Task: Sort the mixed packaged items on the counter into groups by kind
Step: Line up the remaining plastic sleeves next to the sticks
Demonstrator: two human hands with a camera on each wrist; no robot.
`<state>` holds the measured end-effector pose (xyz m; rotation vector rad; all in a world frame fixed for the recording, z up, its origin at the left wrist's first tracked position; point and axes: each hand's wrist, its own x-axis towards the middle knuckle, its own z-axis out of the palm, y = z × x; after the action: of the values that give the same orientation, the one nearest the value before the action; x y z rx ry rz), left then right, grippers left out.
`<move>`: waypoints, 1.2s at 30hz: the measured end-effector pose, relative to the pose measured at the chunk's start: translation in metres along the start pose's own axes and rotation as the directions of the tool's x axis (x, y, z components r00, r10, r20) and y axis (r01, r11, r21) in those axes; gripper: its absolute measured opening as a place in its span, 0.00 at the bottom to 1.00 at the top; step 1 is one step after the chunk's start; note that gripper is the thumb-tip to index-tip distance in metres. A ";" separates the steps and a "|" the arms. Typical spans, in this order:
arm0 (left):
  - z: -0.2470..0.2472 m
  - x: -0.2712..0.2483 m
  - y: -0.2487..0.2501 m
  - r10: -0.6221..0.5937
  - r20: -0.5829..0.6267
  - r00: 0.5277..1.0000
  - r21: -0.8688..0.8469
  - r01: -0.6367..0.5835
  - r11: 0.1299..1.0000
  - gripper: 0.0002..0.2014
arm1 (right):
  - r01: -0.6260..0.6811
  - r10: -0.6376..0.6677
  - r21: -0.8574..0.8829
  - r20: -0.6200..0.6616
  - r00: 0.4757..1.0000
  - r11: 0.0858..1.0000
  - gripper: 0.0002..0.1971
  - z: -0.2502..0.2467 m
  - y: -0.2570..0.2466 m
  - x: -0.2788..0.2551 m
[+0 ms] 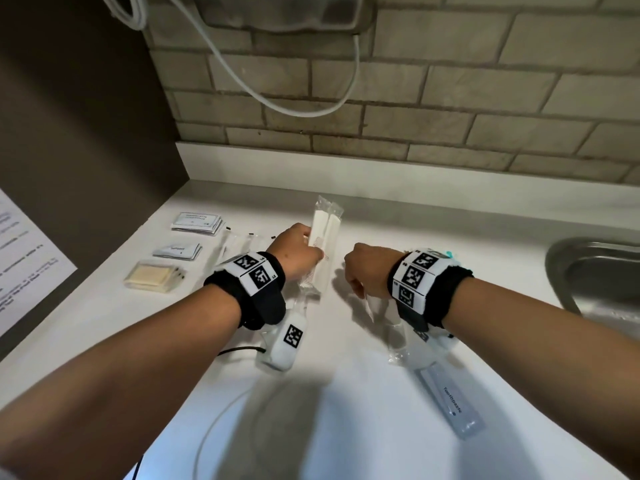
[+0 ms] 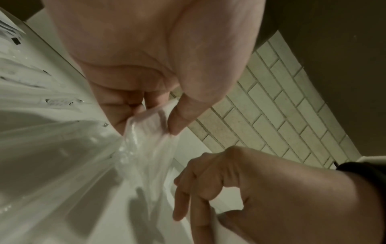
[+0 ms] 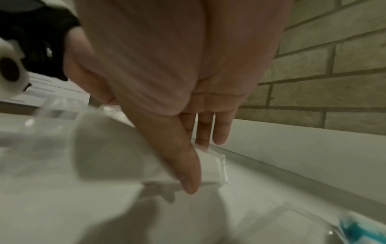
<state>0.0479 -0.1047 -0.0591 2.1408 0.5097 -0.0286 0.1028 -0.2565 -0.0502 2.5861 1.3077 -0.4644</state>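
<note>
Packaged items lie spread over the white counter (image 1: 363, 216). Along its left side sit a stack of flat sachets (image 1: 197, 222), a smaller sachet pile (image 1: 177, 251) and a clear box with a pale block inside (image 1: 152, 276). A toothpaste tube (image 1: 450, 400) lies near the front right, just in front of the right wrist.

Much is hard to read. Clear wrappers under both wrists blur into the counter, and their contents cannot be told. The steel sink (image 1: 588, 271) is cut off at the right edge. A teal and white thing in the right wrist view is too blurred to name.

The left hand (image 1: 298, 251) grips a long clear packet holding a white comb (image 1: 320, 244), thumb (image 2: 183, 112) pressing the plastic against the curled fingers, the far end angled toward the brick wall. The right hand (image 1: 367, 268) pinches a white wrapped packet (image 3: 211, 171) just above the counter; its thumb (image 3: 183, 165) lies along the packet's near face, while 2 other fingers hang straight behind it.
</note>
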 end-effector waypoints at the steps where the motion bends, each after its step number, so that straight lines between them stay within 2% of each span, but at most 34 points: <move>1: 0.001 -0.001 0.000 0.006 0.010 1.000 -0.001 -0.006 1.000 0.21 | 0.005 -0.004 -0.032 0.022 1.000 0.999 0.09 0.003 -0.002 0.000; 4: 0.000 -0.004 -0.001 0.024 0.025 0.999 0.003 -0.024 1.000 0.20 | 0.012 -0.011 -0.029 0.058 0.998 1.000 0.12 0.012 -0.006 -0.004; 6: -0.001 -0.005 -0.004 0.030 0.023 0.999 0.015 -0.030 0.999 0.16 | 0.003 -0.005 0.054 0.045 0.999 0.999 0.14 0.012 -0.006 -0.007; 9: -0.001 -0.008 -0.006 0.028 0.024 0.999 0.027 -0.028 0.999 0.12 | -0.041 0.045 0.162 -0.021 0.999 0.986 0.23 0.006 -0.003 -0.013; 11: 0.000 -0.010 -0.004 0.032 0.030 0.999 0.029 -0.033 0.999 0.13 | -0.096 0.127 0.247 -0.112 0.986 0.964 0.24 0.004 -0.001 -0.013; 14: 0.003 -0.015 0.002 0.044 0.058 0.997 -0.029 -0.043 0.999 0.13 | -0.160 0.290 0.467 -0.221 0.931 0.869 0.25 0.000 0.001 -0.010; 17: 0.006 -0.020 0.008 0.074 0.083 0.994 -0.084 -0.067 0.994 0.13 | -0.188 0.362 0.595 -0.186 0.914 0.781 0.28 -0.002 0.003 -0.012; 20: 0.009 -0.023 0.010 0.091 0.103 0.991 -0.114 -0.079 0.990 0.13 | -0.199 0.393 0.659 -0.158 0.906 0.725 0.21 0.001 0.002 -0.014; 23: 0.013 -0.025 0.009 0.105 0.144 0.984 -0.128 -0.087 0.988 0.06 | -0.130 0.402 0.772 -0.173 0.899 0.623 0.09 0.003 0.002 -0.017; 26: 0.016 -0.022 0.005 0.134 0.130 0.982 -0.128 -0.117 0.985 0.08 | -0.082 0.398 0.822 -0.183 0.899 0.564 0.12 0.002 0.001 -0.025; 29: 0.011 -0.019 0.002 0.199 -0.047 0.979 -0.116 -0.203 0.972 0.08 | -0.093 0.416 0.808 -0.198 0.888 0.582 0.13 0.002 0.001 -0.030; 31: 0.005 -0.018 0.004 0.225 -0.114 0.968 -0.169 -0.242 0.956 0.10 | -0.115 0.448 0.788 -0.218 0.867 0.604 0.13 0.002 0.004 -0.031; 33: 0.002 -0.019 0.008 0.241 -0.107 0.965 -0.243 -0.261 0.934 0.10 | -0.135 0.489 0.780 -0.238 0.839 0.611 0.13 0.001 0.006 -0.033; 36: -0.003 -0.022 0.018 0.230 -0.084 0.969 -0.350 -0.245 0.904 0.11 | -0.131 0.557 0.817 -0.256 0.790 0.561 0.12 -0.003 0.006 -0.037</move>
<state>0.0337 -0.1189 -0.0389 1.8308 0.2483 0.2303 0.0876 -0.2870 -0.0338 3.8143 0.6534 -0.3257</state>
